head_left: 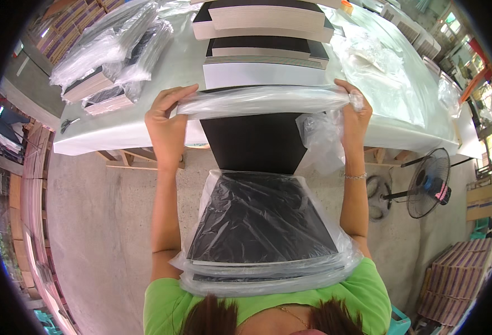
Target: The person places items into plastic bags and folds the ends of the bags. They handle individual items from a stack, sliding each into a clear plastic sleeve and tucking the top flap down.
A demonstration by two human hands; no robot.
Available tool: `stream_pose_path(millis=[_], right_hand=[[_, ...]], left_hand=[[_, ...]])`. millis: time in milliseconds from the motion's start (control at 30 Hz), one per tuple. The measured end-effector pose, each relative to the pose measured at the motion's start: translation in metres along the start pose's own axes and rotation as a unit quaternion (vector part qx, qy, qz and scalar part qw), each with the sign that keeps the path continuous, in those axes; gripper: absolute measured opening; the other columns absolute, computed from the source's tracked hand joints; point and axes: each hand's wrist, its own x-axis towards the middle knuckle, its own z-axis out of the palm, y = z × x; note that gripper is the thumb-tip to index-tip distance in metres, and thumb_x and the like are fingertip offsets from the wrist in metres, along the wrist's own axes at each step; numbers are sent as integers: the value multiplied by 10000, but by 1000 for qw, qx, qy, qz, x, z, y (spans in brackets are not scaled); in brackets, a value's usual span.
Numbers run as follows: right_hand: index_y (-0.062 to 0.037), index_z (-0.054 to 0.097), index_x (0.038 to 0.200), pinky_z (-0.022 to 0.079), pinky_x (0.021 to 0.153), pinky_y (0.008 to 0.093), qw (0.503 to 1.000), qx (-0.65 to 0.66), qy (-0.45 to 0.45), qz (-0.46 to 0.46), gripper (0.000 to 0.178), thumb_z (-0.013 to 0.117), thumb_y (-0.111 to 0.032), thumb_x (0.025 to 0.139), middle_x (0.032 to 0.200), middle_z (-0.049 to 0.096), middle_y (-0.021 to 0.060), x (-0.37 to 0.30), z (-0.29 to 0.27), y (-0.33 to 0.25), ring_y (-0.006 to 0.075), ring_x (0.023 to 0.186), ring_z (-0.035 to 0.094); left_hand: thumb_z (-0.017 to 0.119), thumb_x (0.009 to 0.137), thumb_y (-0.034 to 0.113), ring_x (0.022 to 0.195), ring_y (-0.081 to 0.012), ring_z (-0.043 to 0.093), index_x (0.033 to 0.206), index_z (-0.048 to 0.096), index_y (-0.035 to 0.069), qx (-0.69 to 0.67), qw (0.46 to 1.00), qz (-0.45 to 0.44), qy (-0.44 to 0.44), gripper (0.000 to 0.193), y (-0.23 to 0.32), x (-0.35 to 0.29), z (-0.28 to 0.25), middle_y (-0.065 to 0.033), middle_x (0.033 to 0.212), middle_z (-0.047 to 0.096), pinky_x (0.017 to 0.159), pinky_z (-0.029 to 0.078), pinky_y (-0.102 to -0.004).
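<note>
Two hands up at mid-frame, each closed on one end of the gathered mouth of a clear plastic bag (268,245): left hand (166,120) at the left end, right hand (356,111) at the right, film bunched into a roll between them. Inside the bag, a stack of black boards (260,223), near end pressed against the chest at the lower centre, far end poking bare out of the mouth toward the desk (117,131).

Likely trouble: thin film stretched tight over hard board corners, so a tear at the mouth or at the lower corners. Also a slack grip on one side, tilting the stack and letting boards slide out toward the floor (101,223). Loose plastic beside the right hand, easy to catch in the roll.

Further out, on the desk at upper centre, unbagged stacks of black and pale boards (265,44). Upper left, more stacks already wrapped in plastic bags (112,56). Right edge of frame, a standing fan (427,190) on the floor.
</note>
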Motion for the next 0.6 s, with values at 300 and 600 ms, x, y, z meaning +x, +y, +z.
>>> stream_pose_path(millis=[300,600], right_hand=[[38,441,1152,336,358,130,824,454,-139,308,394,548,-64,786,884,557,78,-37,-36,-1,21,571,488],[-103,587,876,411,679,190,811,133,-295,487,211,721,-165,726,797,560,-49,-144,-80,97,61,750,518]], left_hand=[[490,827,28,969,-205,537,1087,516,-56,-509,783,-353,-61,274,-36,-51,-29,-108,1013,582,926,383,-295],[549,805,147,805,-133,560,1061,536,32,-319,797,-472,-200,282,-89,-146,-29,-72,902,579,712,455,-248]])
